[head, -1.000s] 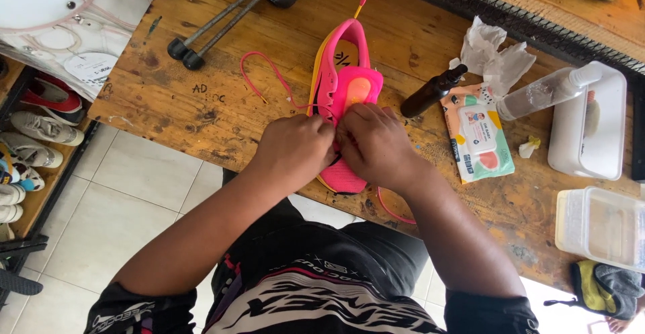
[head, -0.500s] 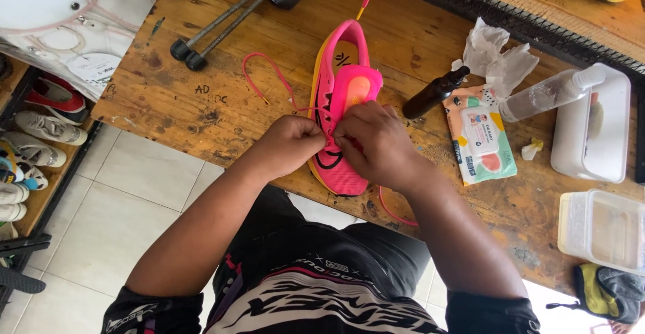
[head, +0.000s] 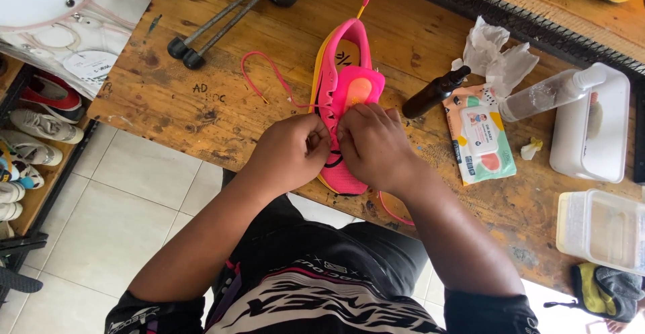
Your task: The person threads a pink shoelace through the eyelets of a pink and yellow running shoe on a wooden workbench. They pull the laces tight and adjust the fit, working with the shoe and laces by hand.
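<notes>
We have one pink shoe (head: 346, 99) lying on the wooden table (head: 222, 105), its toe toward us and its heel pointing away. Our left hand (head: 292, 152) and right hand (head: 373, 142) sit side by side over its forefoot, fingers curled in and pinching at the lacing area, most likely on the pink lace (head: 272, 78), though the exact grip is hidden under our knuckles. We judge the shoe light and soft in the upper, firmer at the sole, so it is best steadied by its sides; the lace is thin and limp and wants a fingertip pinch. We count one lace trailing left, one dark bottle (head: 435, 93), one clear spray bottle (head: 547, 93), one pack of wipes (head: 478, 136), and two plastic boxes.
</notes>
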